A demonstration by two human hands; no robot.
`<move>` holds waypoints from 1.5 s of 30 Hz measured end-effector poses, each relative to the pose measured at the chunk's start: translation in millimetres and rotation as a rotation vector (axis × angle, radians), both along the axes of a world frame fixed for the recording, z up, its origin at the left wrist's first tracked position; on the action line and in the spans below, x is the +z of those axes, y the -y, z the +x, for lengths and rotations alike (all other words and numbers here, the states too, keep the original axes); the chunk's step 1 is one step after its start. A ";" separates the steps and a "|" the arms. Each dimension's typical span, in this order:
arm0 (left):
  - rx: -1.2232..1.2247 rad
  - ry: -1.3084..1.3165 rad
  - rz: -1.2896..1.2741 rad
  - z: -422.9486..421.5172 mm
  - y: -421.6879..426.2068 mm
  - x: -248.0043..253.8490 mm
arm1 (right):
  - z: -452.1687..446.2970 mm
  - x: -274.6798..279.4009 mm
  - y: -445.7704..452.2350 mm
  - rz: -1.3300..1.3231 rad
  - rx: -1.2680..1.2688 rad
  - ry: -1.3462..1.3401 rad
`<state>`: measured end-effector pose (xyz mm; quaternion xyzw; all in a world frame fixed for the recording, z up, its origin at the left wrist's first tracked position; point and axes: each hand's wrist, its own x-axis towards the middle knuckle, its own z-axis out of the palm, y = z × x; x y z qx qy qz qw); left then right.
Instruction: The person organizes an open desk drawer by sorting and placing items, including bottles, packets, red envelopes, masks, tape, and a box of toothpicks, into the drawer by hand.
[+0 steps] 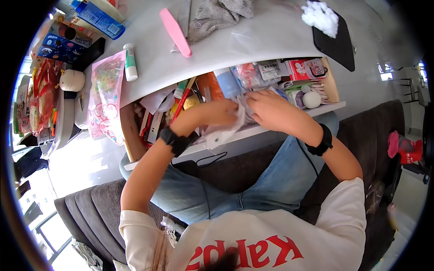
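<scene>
An open drawer point(334, 81) full of small goods sits under the table edge, above my lap. My left hand point(221, 112) is over its middle, fingers closed on a crumpled clear plastic bag point(220, 137) that hangs over the drawer's front edge. My right hand point(273, 109) meets it from the other side, fingers bent and pinching the same bag; its fingertips are partly hidden. Close by lie a red pencil point(184, 100), a light blue packet point(227, 82), a round white-lidded jar point(311, 100) and a red-and-white box point(296, 70).
On the grey tabletop point(149, 54) lie a pink file-shaped strip point(175, 32), a grey cloth point(221, 18), a green-and-white tube point(129, 62) and a pink printed bag point(105, 97). White fluff point(320, 18) rests on a black board point(337, 47). A blue bottle point(97, 20) is at upper left.
</scene>
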<state>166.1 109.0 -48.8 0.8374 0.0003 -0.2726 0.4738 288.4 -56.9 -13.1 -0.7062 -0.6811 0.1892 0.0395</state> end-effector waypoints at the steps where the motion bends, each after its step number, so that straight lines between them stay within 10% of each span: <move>1: 0.021 0.037 -0.015 -6.9 -6.8 4.4 | -1.2 2.9 1.1 0.007 0.001 0.017; 6: 0.362 0.192 0.081 -53.1 -27.0 56.7 | -11.5 29.9 -10.1 0.031 -0.019 0.101; 9: 0.608 0.355 0.110 -84.9 -18.2 69.0 | -29.7 36.6 -18.8 0.472 -0.199 -0.029; 13: 0.776 0.441 0.194 -116.0 20.5 104.9 | -67.9 68.9 -14.1 0.184 -0.488 -0.938; 21: 1.211 0.598 -0.439 -143.5 78.2 123.1 | -110.1 70.0 13.9 0.271 -0.431 -1.229; 26: 1.139 0.265 -0.660 -154.0 81.6 111.1 | -100.5 72.7 29.0 0.292 -0.436 -1.175; 45: 0.914 0.306 -0.694 -171.6 115.5 104.5 | -105.9 61.4 71.3 0.025 -0.420 -1.380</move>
